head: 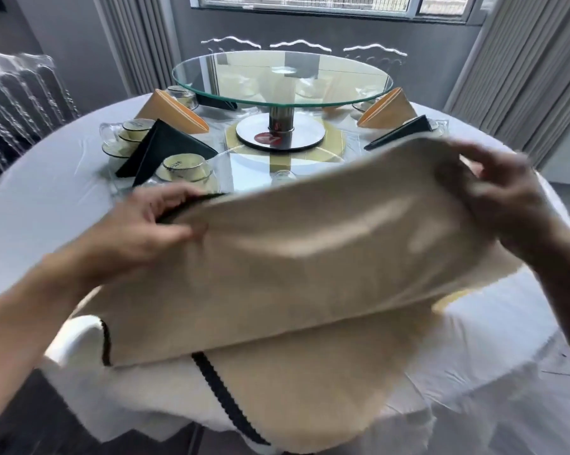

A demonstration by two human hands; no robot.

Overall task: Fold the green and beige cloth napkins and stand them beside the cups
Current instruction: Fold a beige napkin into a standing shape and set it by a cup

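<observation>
First fold underway: left hand [155, 224] and right hand [493, 195] pinched the black-trimmed beige cloth napkin [296, 257] at 9 and 3 o'clock above the white tabletop [40, 205]; next, likely lay and crease it.

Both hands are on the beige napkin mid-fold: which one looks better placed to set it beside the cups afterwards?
Probably the left hand. It grips the beige napkin at the edge nearest the cups, just beyond its fingers. The right hand holds the far end, away from them.
</observation>
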